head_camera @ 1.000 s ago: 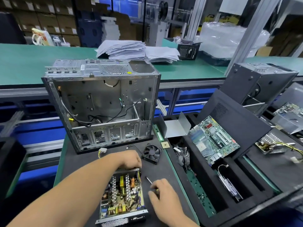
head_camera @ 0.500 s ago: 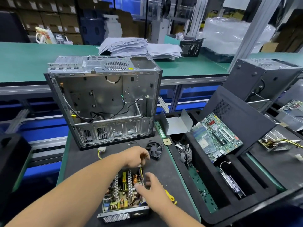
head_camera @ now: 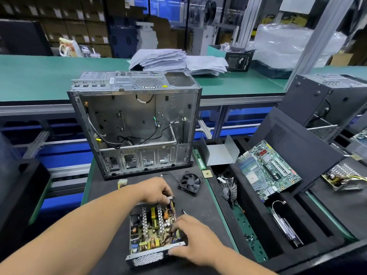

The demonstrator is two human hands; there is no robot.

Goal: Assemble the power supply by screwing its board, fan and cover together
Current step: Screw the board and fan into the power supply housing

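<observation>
The open power supply (head_camera: 139, 257) lies on the black mat in front of me, its board (head_camera: 151, 229) with coils and heat sinks facing up. My left hand (head_camera: 156, 190) pinches the far edge of its housing. My right hand (head_camera: 192, 239) grips the near right corner, fingers curled onto the wires at the board's right side. The small black fan (head_camera: 190, 182) lies loose on the mat beyond the supply. A bent grey metal cover (head_camera: 220, 153) stands to the right of the computer case. A screwdriver's shaft tip (head_camera: 184, 211) shows just past my right hand.
An open computer case (head_camera: 135, 124) stands upright at the back of the mat. To the right are black foam trays (head_camera: 258, 225) with a motherboard (head_camera: 268, 169), a heat-sink fan (head_camera: 229, 190) and loose screws (head_camera: 249, 238). Another case (head_camera: 325, 96) stands at far right.
My right hand left the screwdriver on the mat and moved left onto the power supply's right side and near corner. My left hand stayed at the far edge.
</observation>
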